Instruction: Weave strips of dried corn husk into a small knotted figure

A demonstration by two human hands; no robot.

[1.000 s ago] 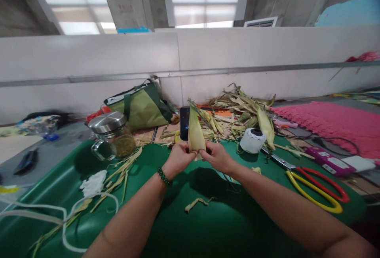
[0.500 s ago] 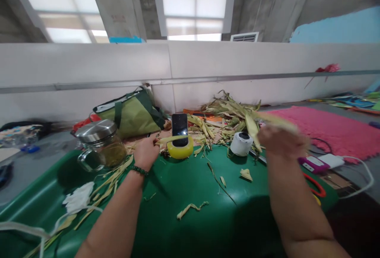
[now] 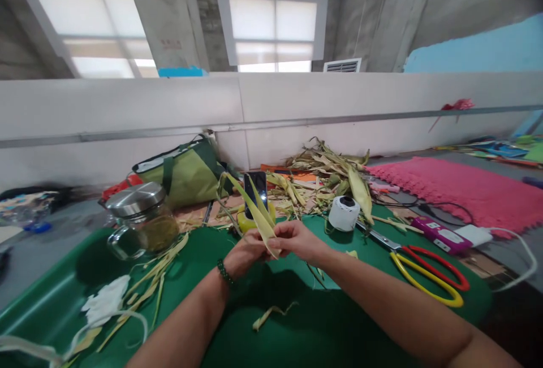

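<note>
My left hand [image 3: 247, 251] and my right hand [image 3: 298, 239] meet in front of me over the green mat [image 3: 250, 345]. Both are closed on a pale yellow-green corn husk [image 3: 263, 218], whose split, pointed ends rise up and to the left. Behind the husk a phone [image 3: 257, 187] stands in a yellow ring-shaped holder [image 3: 246, 220], partly hidden. Just to the right sits a white spool of thread [image 3: 344, 213]. A short twisted husk scrap [image 3: 271, 316] lies on the mat below my hands.
Scissors [image 3: 428, 269] with red and yellow handles lie at the right. A glass jar mug [image 3: 144, 221] and a crumpled tissue [image 3: 105, 300] are at the left. Dry husks [image 3: 326, 159] are heaped at the back beside a green bag [image 3: 190, 173]. A pink cloth [image 3: 462, 187] lies far right.
My right hand has come from the far right to the middle and now grips the husk with my left, which moved right. The scissors on the right are now uncovered.
</note>
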